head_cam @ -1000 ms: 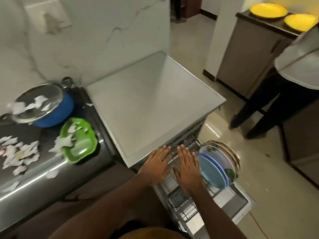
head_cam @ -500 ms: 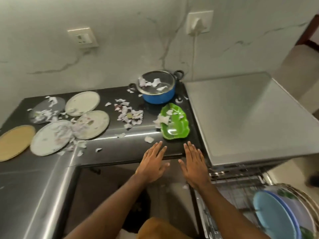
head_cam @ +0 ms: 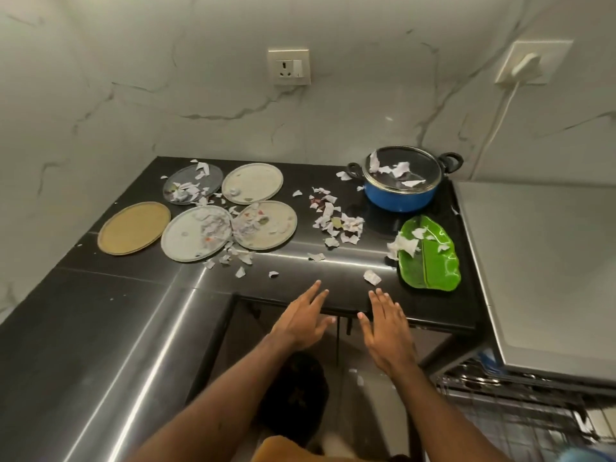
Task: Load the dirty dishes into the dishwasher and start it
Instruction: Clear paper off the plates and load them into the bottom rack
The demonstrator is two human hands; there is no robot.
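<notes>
The left hand (head_cam: pixel 300 320) and right hand (head_cam: pixel 386 331) hover empty, fingers (head_cam: pixel 312 292) straight and spread; best pinch the nearby green plate (head_cam: pixel 431 261) firmly by its rim, shedding its paper scraps (head_cam: pixel 404 245) first

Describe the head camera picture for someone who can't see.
A person's left hand and right hand, both open, hover by a black counter holding five round plates, a green leaf-shaped plate and a lidded blue pot amid torn paper scraps.
</notes>
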